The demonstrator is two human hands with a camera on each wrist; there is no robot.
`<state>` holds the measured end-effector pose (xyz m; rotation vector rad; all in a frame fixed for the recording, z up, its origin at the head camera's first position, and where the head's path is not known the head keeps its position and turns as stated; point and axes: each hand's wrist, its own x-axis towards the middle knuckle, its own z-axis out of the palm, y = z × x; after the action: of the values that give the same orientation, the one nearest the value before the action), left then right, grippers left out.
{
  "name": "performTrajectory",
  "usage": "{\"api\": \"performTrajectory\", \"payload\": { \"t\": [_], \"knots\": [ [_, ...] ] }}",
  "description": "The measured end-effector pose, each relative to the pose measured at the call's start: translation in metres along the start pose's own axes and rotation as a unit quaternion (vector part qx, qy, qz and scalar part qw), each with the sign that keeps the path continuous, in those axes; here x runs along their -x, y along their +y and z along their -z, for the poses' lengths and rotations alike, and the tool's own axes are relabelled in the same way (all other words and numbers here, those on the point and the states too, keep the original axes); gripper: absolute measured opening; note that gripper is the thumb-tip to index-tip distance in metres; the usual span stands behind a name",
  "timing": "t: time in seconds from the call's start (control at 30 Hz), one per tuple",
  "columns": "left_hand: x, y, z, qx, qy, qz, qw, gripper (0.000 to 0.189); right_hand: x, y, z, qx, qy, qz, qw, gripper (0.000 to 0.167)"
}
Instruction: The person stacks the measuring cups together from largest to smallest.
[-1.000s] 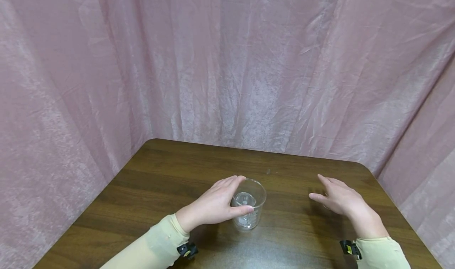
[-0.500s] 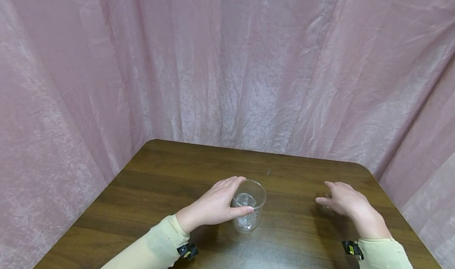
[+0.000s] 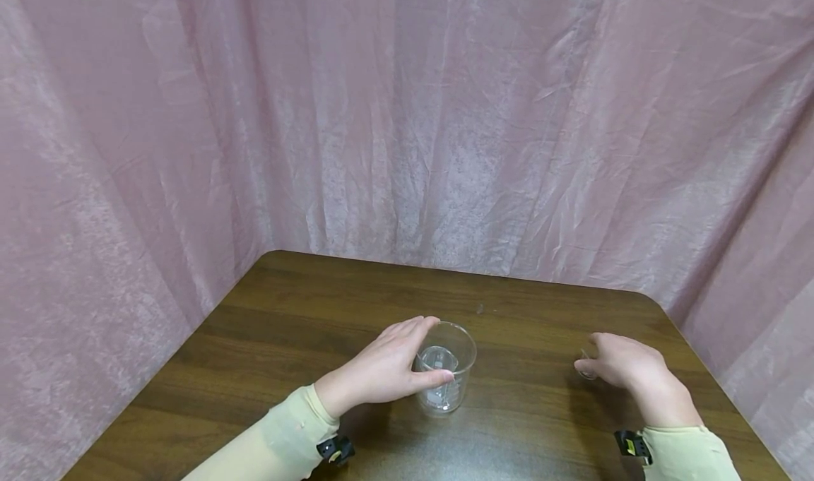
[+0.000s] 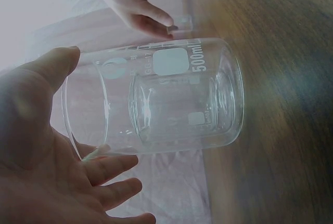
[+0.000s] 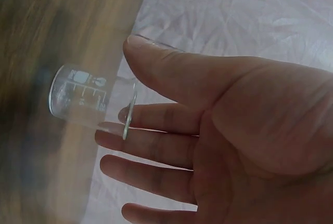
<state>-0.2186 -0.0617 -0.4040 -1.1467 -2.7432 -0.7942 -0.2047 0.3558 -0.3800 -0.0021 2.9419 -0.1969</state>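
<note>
My left hand (image 3: 388,364) holds a large clear glass beaker (image 4: 117,107) near its rim, thumb on one side and fingers on the other. The beaker stands upright on the wooden table, and "500ml" shows on its wall. A smaller beaker (image 4: 174,104) sits inside it. At the right, my right hand (image 3: 626,364) hovers around a tiny glass beaker (image 5: 86,96) with white markings. In the right wrist view its fingers lie behind that beaker's rim, while the thumb appears apart from the glass. From the head, the hand hides most of this beaker.
The brown wooden table (image 3: 305,297) has rounded far corners. Pink curtains (image 3: 407,114) hang behind it and at both sides. A small clear speck or mark (image 3: 480,309) lies on the table beyond the large beaker.
My right hand has moved slightly right and down toward the tiny beaker, its thumb and fingers drawing closer together. The left hand and the large beaker have stayed in place.
</note>
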Motion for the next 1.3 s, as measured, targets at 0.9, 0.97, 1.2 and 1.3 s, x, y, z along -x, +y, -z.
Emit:
{"api": "performTrajectory", "payload": {
  "t": [0.9,0.97,1.2,1.3],
  "knots": [
    [-0.0018,-0.0003,-0.0005,-0.004,0.0,0.002,1.0,0.086,0.0061,0.0049,0.0026,-0.006,0.039,-0.018,0.9991,0.033],
    [-0.0022,-0.0004,-0.0006,-0.003,0.001,0.0,1.0,0.086,0.0051,0.0049,0.0025,-0.004,0.043,-0.016,0.9989,0.032],
    [-0.0023,-0.0008,-0.0011,-0.002,0.001,0.001,1.0,0.086,0.0021,0.0047,0.0006,-0.001,0.04,-0.012,0.9991,0.03],
    [-0.0017,-0.0006,-0.0008,-0.001,0.0,0.004,1.0,0.086,0.0019,0.0035,0.0008,0.0,0.041,-0.011,0.9991,0.029]
  ]
}}
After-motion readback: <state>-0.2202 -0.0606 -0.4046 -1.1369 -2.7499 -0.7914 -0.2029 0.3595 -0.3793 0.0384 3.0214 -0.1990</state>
